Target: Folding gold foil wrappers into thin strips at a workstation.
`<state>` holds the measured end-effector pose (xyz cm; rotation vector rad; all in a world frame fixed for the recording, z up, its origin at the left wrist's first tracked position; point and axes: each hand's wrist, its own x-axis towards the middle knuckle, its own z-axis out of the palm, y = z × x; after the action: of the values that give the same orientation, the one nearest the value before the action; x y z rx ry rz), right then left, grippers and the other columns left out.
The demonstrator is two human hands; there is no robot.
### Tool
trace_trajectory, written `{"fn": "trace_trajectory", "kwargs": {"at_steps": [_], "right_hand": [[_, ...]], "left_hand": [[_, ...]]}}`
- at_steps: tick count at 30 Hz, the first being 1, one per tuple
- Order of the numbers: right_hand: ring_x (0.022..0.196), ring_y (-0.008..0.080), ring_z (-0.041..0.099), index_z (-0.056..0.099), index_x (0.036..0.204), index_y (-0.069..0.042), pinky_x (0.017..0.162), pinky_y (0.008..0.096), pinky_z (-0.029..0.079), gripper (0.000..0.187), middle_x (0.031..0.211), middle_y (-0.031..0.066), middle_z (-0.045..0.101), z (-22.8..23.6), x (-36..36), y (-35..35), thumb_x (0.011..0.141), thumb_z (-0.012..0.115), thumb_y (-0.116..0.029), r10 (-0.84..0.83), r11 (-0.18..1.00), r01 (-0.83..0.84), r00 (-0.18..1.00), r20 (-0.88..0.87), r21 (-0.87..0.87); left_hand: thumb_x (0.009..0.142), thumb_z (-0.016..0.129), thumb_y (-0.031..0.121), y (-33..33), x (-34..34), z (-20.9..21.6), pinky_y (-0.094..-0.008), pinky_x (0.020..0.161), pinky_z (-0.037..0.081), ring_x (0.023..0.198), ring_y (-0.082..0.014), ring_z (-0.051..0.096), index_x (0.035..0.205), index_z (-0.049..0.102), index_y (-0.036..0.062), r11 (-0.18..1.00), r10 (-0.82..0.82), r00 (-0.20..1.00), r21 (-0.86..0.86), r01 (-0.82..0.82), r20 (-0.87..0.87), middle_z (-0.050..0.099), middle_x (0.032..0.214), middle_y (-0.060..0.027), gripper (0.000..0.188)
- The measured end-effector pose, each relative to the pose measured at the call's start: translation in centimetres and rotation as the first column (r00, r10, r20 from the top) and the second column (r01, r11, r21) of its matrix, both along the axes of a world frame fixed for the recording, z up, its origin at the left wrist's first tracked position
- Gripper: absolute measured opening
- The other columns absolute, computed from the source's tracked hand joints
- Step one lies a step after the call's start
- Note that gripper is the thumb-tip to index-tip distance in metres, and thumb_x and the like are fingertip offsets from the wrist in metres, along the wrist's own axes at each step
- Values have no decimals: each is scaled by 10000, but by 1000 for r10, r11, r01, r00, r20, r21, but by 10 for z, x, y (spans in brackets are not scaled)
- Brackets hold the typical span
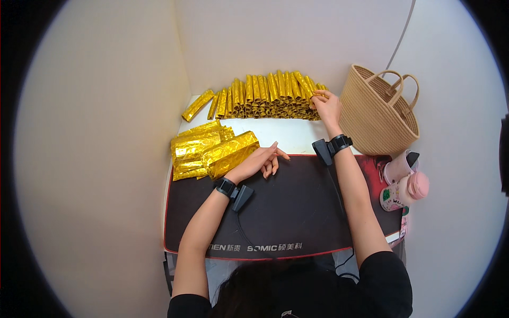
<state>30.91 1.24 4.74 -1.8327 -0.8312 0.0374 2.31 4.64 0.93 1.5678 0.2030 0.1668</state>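
A long stack of rolled gold foil tubes (265, 95) lies along the back of the white table, their open ends facing me. At the stack's right end is my right hand (326, 107), its thumb and fingers closed on a gold foil tube (319, 93) that they partly hide. Flat gold foil sheets (193, 151) are piled at the left, with a nearer sheet (230, 153) lying askew on top. My left hand (261, 162) hovers over the dark mat beside that sheet, fingers apart and nothing in them. Each wrist wears a black strap with a small device and a cable.
A woven tan basket (374, 108) with loop handles stands at the back right. In front of it are a pale cup (396, 168) and a pink-lidded bottle (397, 196). A dark red-edged mat (286, 212) covers the near table. Walls rise on the left, back and right.
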Motion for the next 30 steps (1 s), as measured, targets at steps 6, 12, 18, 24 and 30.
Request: {"fn": "trace_trajectory", "kwargs": {"at_steps": [6, 12, 18, 24, 30], "right_hand": [[722, 152, 714, 729, 1000, -85, 665, 280, 535, 278, 810, 56, 738, 12, -9, -6, 767, 676, -227, -8, 999, 8, 1000, 3, -54], [689, 190, 692, 749, 976, -144, 641, 338, 523, 240, 744, 35, 724, 9, -7, -3, 785, 652, -252, -103, 979, 134, 975, 199, -153], [606, 142, 673, 714, 1100, -127, 644, 296, 523, 307, 808, 40, 735, -6, 10, -15, 822, 604, -197, 12, 981, 15, 990, 137, -195], [646, 178, 677, 665, 1188, -131, 686, 314, 533, 364, 804, 57, 732, 29, -26, -72, 829, 626, -175, 327, 941, -332, 943, -67, -70], [1077, 236, 624, 678, 1155, -181, 944, 378, 469, 329, 1074, 76, 696, 95, -67, -189, 827, 649, -185, 224, 972, -170, 874, 431, -160]], "left_hand": [[1020, 264, 526, 6, 1, -6, -171, 443, 428, 435, -59, 516, 1119, 627, 33, 1000, -9, 1000, -22, 9, -16, 568, 612, -19, 620], [1031, 276, 489, 5, 1, -7, -174, 450, 435, 434, -59, 513, 1120, 629, 33, 999, -22, 1000, -43, 21, -13, 568, 617, -24, 584], [1038, 280, 463, -3, 4, -2, -174, 455, 432, 436, -56, 499, 1117, 625, 20, 1000, -18, 999, -17, 18, -28, 564, 621, -21, 567], [1045, 292, 427, -2, 0, -1, -164, 455, 411, 446, -44, 491, 1114, 628, 12, 1000, 11, 998, -12, -11, -65, 560, 630, -6, 538], [1042, 304, 433, 0, 5, -3, -160, 461, 373, 471, -34, 474, 1125, 629, 16, 997, 46, 995, 68, -40, -86, 561, 645, 17, 535]]}}
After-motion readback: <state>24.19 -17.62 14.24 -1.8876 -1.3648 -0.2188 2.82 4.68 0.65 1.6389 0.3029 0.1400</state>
